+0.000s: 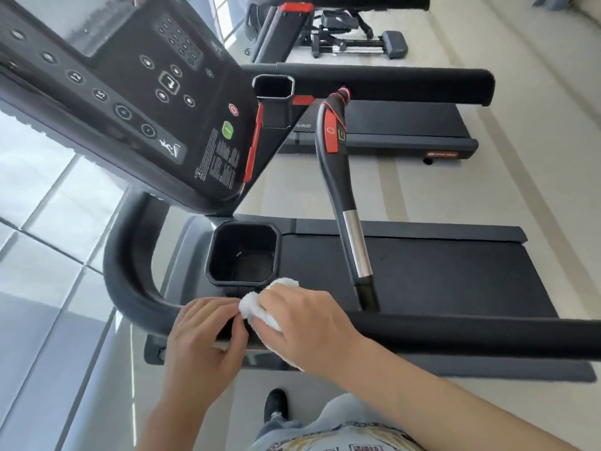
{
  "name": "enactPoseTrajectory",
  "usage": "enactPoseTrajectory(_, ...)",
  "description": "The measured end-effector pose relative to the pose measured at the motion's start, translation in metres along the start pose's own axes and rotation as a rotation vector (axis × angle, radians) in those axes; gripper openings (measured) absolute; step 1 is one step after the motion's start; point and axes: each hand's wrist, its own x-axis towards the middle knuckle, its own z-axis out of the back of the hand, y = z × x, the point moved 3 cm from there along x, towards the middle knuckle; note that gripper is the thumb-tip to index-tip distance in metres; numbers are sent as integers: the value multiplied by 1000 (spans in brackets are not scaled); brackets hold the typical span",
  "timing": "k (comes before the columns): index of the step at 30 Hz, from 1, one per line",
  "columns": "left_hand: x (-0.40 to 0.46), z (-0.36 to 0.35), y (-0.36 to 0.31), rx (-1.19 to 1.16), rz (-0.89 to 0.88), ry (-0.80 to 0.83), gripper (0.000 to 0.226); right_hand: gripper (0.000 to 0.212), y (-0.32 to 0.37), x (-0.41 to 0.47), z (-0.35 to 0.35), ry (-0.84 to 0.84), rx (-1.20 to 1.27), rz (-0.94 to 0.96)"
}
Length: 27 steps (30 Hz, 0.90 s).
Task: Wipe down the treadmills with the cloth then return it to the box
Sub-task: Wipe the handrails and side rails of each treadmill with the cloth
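Note:
I stand beside the near treadmill (439, 275), a black machine with a dark belt. My right hand (302, 323) grips a white cloth (260, 307) and presses it on the black side handrail (471, 333), just below the square cup holder (244, 252). My left hand (205, 333) lies next to it on the same rail, its fingertips pinching the rail's edge beside the cloth. The control console (130, 92) with its round buttons tilts above on the left. No box is in view.
A black-and-red pulse grip bar (341, 190) angles up from the rail over the belt. A second treadmill (374, 125) stands parallel beyond, and more gym equipment (351, 37) behind it. Glossy tiled floor lies to the left, pale floor on the right. My shoe (275, 403) is below.

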Motion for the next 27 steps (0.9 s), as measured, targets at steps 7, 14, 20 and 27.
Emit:
enactPoseTrajectory(7, 28, 39, 74, 112, 52, 2, 28, 27, 35, 38, -34, -42, -104, 12)
enactPoseTrajectory(14, 40, 36, 89, 110, 187, 20, 21, 29, 47, 76, -45, -53, -190, 2)
enactPoseTrajectory(20, 40, 36, 94, 89, 208, 15, 24, 18, 33, 124, -61, -65, -130, -84)
enactPoseTrajectory(27, 41, 37, 97, 87, 157, 8, 23, 28, -2, 162, -56, -114, -300, -135)
